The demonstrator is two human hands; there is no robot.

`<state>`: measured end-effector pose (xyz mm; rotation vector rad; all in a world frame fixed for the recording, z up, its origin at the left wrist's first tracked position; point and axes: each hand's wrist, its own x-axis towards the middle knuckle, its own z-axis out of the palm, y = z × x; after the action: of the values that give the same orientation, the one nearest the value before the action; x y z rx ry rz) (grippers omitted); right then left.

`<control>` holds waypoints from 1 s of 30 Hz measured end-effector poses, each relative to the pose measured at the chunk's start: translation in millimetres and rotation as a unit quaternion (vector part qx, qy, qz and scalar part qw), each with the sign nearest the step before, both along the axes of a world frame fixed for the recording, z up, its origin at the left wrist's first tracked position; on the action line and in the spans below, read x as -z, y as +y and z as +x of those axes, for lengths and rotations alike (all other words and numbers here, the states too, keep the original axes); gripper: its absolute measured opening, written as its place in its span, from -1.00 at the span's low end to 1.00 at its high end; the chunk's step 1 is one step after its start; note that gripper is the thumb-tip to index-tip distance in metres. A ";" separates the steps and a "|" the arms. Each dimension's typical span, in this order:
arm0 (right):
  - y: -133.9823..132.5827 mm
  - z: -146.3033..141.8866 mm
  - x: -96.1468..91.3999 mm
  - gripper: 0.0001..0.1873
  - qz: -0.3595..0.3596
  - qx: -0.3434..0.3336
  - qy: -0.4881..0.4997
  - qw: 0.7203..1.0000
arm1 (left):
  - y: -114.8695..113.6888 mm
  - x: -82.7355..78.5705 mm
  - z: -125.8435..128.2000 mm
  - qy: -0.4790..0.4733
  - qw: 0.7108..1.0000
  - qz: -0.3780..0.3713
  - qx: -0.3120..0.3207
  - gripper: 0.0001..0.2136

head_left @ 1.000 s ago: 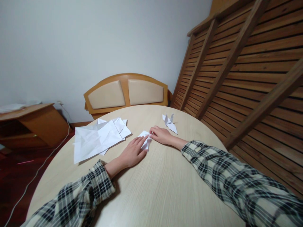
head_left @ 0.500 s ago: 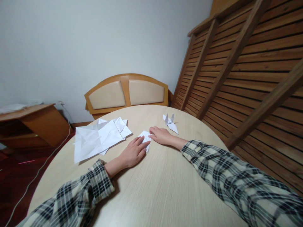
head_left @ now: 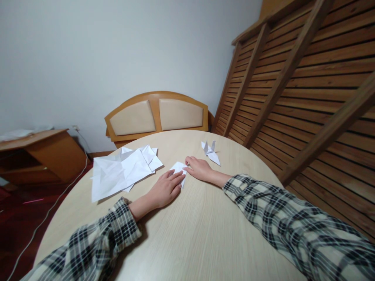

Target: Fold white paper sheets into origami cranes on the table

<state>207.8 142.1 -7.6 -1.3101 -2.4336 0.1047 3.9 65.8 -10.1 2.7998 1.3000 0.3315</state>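
One small folded paper (head_left: pixel 178 168) lies mid-tabletop (head_left: pixel 190 234). Left hand (head_left: pixel 164 189) lies flat, fingers extended, pressing on it. Right hand (head_left: pixel 197 168) is curled, fingertips at the paper's right edge; a pinch cannot be confirmed. One paper crane (head_left: pixel 210 151) stands beyond. One pile of creased sheets (head_left: pixel 123 171) lies left, sheet count indeterminate.

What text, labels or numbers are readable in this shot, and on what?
None readable. The small folded paper at the left hand and right hand, the loose sheets and the paper crane are blank white; the table and chair back show no markings.
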 end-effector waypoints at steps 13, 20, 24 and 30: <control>-3.1 -5.5 9.4 -0.71 0.074 -0.011 0.002 0.997 | 1.0 7.8 -1.2 -0.023 1.000 -0.007 -0.012 -0.60; -5.6 -4.4 6.9 -0.79 0.072 -0.042 0.012 0.996 | 2.8 6.4 -2.0 -0.008 1.000 0.013 -0.016 -0.60; -7.1 -3.9 7.2 -0.80 0.097 -0.043 0.010 0.994 | 4.8 1.6 -0.9 -0.010 1.000 0.025 -0.013 -0.66; -8.3 -2.6 7.0 -0.82 0.122 -0.052 0.018 0.991 | 7.9 -3.2 5.7 -0.018 0.998 0.045 -0.036 -0.67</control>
<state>205.2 133.8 -14.7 -1.0661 -2.3942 -0.1372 9.6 73.7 -6.9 2.8092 1.4158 0.4534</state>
